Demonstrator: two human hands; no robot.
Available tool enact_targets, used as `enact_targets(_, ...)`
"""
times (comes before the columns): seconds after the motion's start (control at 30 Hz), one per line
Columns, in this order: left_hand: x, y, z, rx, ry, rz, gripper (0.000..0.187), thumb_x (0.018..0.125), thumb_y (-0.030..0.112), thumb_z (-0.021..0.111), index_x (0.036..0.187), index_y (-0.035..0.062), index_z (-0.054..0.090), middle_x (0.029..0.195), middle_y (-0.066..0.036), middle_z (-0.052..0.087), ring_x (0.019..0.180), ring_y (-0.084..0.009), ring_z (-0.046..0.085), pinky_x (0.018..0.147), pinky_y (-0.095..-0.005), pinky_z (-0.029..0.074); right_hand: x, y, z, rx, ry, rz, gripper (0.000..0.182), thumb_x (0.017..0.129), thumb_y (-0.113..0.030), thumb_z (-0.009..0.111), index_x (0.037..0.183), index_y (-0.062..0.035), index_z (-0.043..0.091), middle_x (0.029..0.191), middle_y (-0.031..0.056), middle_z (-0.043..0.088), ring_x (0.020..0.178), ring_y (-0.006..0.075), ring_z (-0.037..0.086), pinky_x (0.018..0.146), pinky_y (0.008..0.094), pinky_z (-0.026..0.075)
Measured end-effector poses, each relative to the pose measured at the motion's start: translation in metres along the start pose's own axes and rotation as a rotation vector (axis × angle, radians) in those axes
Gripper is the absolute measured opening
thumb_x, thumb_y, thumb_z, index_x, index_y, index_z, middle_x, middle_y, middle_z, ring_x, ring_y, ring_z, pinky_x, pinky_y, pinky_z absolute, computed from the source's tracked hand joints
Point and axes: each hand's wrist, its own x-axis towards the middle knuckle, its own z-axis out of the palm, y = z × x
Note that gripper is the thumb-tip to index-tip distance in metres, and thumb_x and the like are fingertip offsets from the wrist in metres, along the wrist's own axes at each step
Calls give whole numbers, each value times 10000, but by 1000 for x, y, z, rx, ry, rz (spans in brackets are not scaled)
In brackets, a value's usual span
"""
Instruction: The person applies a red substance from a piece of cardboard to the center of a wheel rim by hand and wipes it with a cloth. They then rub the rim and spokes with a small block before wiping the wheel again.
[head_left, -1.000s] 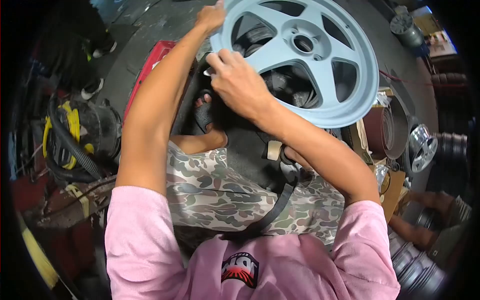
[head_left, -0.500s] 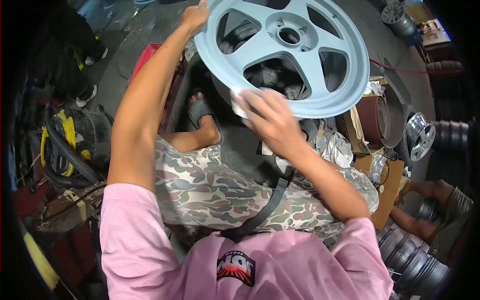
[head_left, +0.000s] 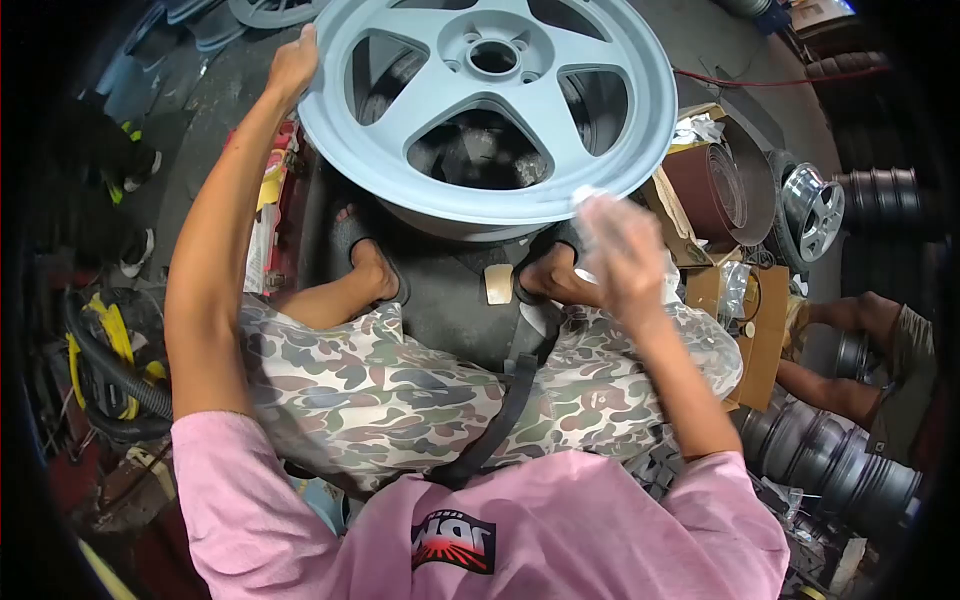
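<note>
A pale blue-grey five-spoke wheel rim (head_left: 545, 108) leans in front of me, face up. At its left edge my left hand (head_left: 294, 64) is closed on the outer lip. My right hand (head_left: 625, 245), smeared by motion, is at the near right lip. Its fingers are closed on a white cloth-like piece (head_left: 583, 196), which meets the lip; whether it is cloth or paper cannot be made out. Dark floor and a rounded shape show through the spoke openings.
A cardboard box holding a brown sandpaper roll (head_left: 708, 195) stands at right, near a silver wheel (head_left: 812, 212). Stacked wheels (head_left: 835, 450) lie lower right, beside another person's legs (head_left: 845, 385). A red toolbox (head_left: 288, 215) and yellow-black hose (head_left: 115, 360) are at left.
In view, the wheel rim and my left hand have shifted left. My right hand has moved right along the near lip with the white piece.
</note>
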Motion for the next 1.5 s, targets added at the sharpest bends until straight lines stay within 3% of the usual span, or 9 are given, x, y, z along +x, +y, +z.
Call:
enact_targets(0.1, 5, -4, -4, 100, 13, 14, 824, 1033, 613, 299, 1186, -97, 688, 1218, -352, 661, 1247, -471, 596, 1068, -464, 419, -1, -37, 0, 96, -76, 77, 405, 793, -11, 724, 1197, 14, 723, 1237, 154, 684, 1166, 333, 646, 1008, 459, 526)
enact_targets(0.33, -11, 8, -6, -23, -21, -107, 805, 1044, 610, 344, 1188, -103, 689, 1195, -319, 690, 1192, -405, 656, 1019, -443, 463, 23, 91, -12, -27, 58, 505, 279, 928, -41, 648, 1191, 22, 716, 1059, 189, 669, 953, 349, 679, 843, 430, 532)
enact_targets(0.7, -37, 11, -7, -398, -73, -244, 733, 1091, 554, 347, 1195, -84, 695, 1136, -219, 723, 1065, -269, 665, 965, -403, 471, 223, 266, 126, -370, 7, 254, 248, 931, -199, 621, 921, 15, 746, 965, 245, 664, 926, 423, 666, 865, 507, 531)
enact_targets(0.87, -47, 19, -8, -437, -107, -253, 714, 1079, 576, 388, 1257, -49, 685, 1186, -140, 721, 1089, -204, 653, 1006, -335, 452, 333, 208, 247, -160, 174, 16, 319, 945, -255, 596, 982, 24, 745, 1136, 267, 699, 1072, 430, 648, 1001, 519, 496)
enact_targets(1.0, -54, 30, -8, -420, -86, -247, 711, 1086, 569, 385, 1265, -55, 676, 1212, -131, 710, 1097, -194, 632, 1022, -332, 436, 344, 38, 254, 381, -39, -317, 235, 928, -148, 635, 1103, -44, 752, 1079, 179, 705, 1045, 378, 653, 954, 485, 519)
enact_targets(1.13, -54, 20, -3, -492, -138, -234, 711, 1096, 553, 373, 1287, -73, 652, 1223, -134, 704, 1113, -192, 626, 1025, -332, 433, 347, 147, 269, 8, 72, -293, 224, 946, -170, 627, 1081, -43, 753, 1085, 180, 698, 1071, 387, 646, 954, 492, 510)
enact_targets(1.23, -50, 21, 2, -540, -133, -197, 689, 1105, 523, 370, 1290, -81, 645, 1220, -140, 704, 1117, -195, 627, 1020, -333, 440, 318, 233, 212, -193, 50, 61, 297, 953, -243, 638, 1149, -58, 763, 1026, 190, 705, 1005, 389, 682, 897, 479, 533)
enact_targets(1.3, -52, 26, 7, -514, -56, -216, 710, 1093, 510, 366, 1114, -129, 676, 1006, -219, 716, 981, -251, 653, 915, -408, 472, 310, 252, 192, -238, -78, 205, 301, 917, -253, 644, 1102, -60, 782, 1039, 233, 716, 1034, 405, 659, 940, 499, 517)
enact_targets(1.5, -55, 34, 3, -585, -58, -225, 677, 1099, 503, 379, 1157, -109, 661, 1022, -154, 695, 971, -200, 615, 916, -370, 461, 357, 112, 265, 135, 83, -251, 280, 936, -192, 667, 1168, -57, 748, 1115, 201, 698, 1053, 396, 643, 942, 476, 514)
